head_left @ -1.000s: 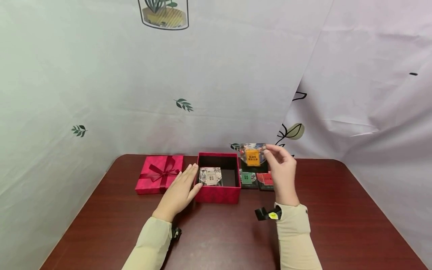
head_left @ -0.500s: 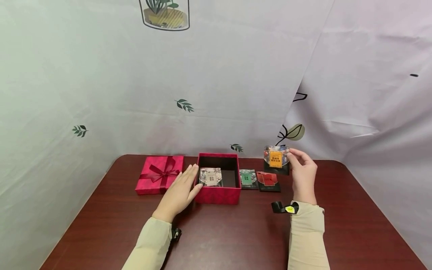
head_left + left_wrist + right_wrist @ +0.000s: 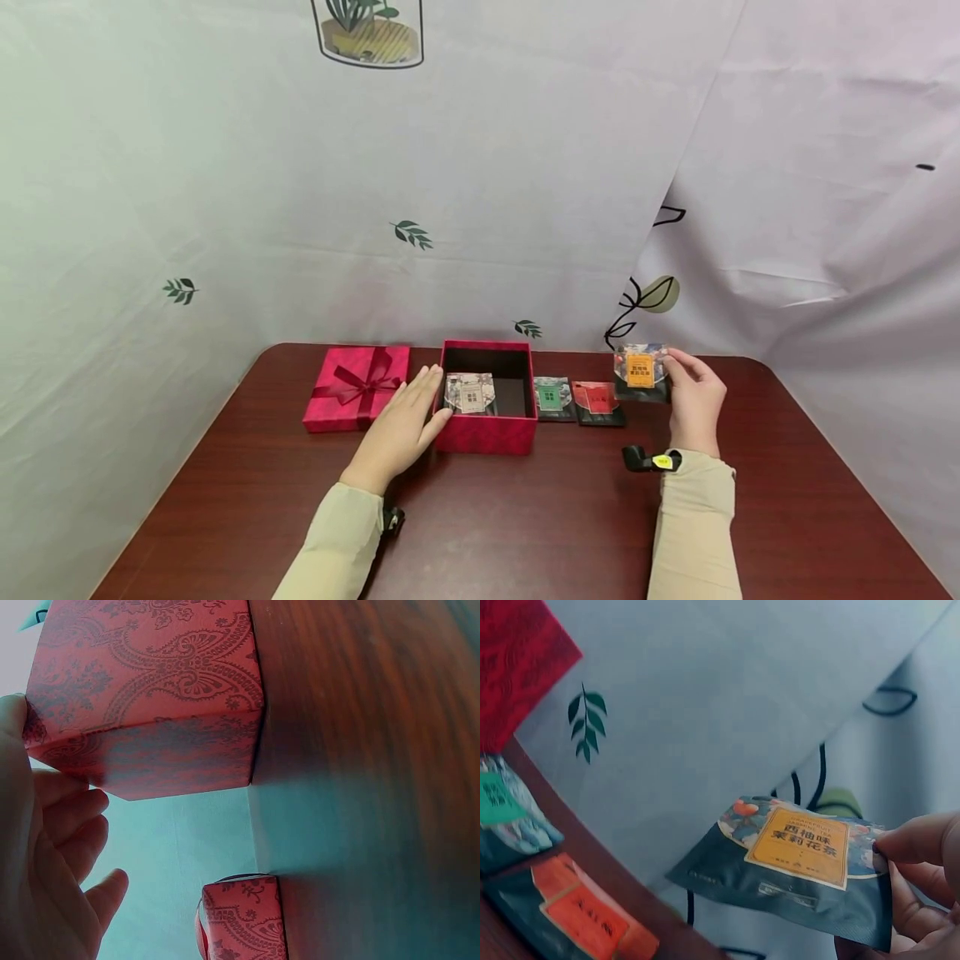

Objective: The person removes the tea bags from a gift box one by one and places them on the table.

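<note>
Right grip (image 3: 696,407) pinches the orange-labelled sachet (image 3: 640,373) at its right edge, and I see it at the right of the red-labelled sachet (image 3: 597,404), over the table (image 3: 525,525). Left grip (image 3: 397,429), straight-fingered, touches the red box (image 3: 486,436).

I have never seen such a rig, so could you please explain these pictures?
There is no machine here, only bare-handed work. The wide picture comes from a camera on the head; the other two come from the left and right wrists. On the table lie a red ribboned lid and an open red box holding a pale-labelled packet; to its right lie a green-labelled packet and a red-labelled packet. The left hand touches the box, and the right hand pinches an orange-labelled packet by its edge.
</note>
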Demonstrator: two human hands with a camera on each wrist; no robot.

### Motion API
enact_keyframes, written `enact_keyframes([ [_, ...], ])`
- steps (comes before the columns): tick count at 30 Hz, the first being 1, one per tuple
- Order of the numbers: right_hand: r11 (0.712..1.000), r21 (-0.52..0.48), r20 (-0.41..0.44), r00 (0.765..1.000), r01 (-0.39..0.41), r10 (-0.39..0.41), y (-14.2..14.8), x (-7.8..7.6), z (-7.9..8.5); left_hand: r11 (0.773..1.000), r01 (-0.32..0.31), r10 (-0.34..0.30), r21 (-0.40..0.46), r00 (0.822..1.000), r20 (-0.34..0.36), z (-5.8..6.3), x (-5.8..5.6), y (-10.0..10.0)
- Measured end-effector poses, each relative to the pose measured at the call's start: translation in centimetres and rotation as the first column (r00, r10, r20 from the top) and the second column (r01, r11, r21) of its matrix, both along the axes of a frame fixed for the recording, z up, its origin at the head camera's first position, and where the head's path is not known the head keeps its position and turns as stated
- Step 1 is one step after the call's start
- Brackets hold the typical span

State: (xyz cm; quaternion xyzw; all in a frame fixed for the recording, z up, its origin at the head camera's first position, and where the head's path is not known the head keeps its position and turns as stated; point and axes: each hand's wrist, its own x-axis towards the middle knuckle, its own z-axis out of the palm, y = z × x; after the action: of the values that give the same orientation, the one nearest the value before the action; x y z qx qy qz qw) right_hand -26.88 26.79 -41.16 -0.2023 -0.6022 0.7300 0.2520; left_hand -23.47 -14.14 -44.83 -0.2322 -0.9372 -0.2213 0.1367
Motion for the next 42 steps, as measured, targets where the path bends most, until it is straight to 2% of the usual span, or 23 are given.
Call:
enact_keyframes([
  [10, 0.998, -0.037, 0.152, 0.987, 0.055, -0.049, 1.9, 0.2, -2.0, 1.0, 0.0, 0.0, -0.002, 1.0, -0.002, -0.2, -0.1, 0.0],
  [17, 0.995, 0.101, 0.317, 0.948, -0.008, -0.025, 2.6, 0.7, -3.2, 1.0, 0.004, -0.004, 0.007, 1.0, -0.005, -0.2, -0.1, 0.0],
  [24, 0.994, 0.103, 0.35, 0.937, -0.02, -0.018, 2.8, 0.3, -3.7, 1.0, 0.005, -0.005, 0.01, 1.0, -0.007, -0.2, -0.1, 0.0],
  [27, 0.988, 0.15, 0.35, 0.937, -0.031, -0.023, 2.8, 0.3, -3.9, 1.0, 0.003, -0.003, 0.007, 1.0, -0.003, -0.2, -0.1, -0.1],
  [33, 0.965, 0.247, 0.363, 0.932, -0.086, -0.009, 2.7, 0.3, -4.1, 1.0, 0.001, -0.001, 0.009, 1.0, 0.004, -0.1, -0.1, 0.0],
  [36, 0.951, 0.282, 0.389, 0.921, -0.123, 0.004, 2.6, 0.3, -4.2, 1.0, 0.002, -0.002, 0.011, 1.0, 0.006, 0.0, -0.1, 0.0],
  [38, 0.933, 0.329, 0.402, 0.916, -0.144, -0.001, 2.6, 0.2, -4.2, 1.0, 0.003, -0.003, 0.011, 1.0, 0.006, 0.0, -0.1, 0.1],
  [42, 0.878, 0.445, 0.421, 0.907, -0.173, -0.034, 2.5, 0.0, -4.4, 1.0, 0.003, -0.003, 0.011, 1.0, 0.007, 0.0, -0.1, 0.0],
])
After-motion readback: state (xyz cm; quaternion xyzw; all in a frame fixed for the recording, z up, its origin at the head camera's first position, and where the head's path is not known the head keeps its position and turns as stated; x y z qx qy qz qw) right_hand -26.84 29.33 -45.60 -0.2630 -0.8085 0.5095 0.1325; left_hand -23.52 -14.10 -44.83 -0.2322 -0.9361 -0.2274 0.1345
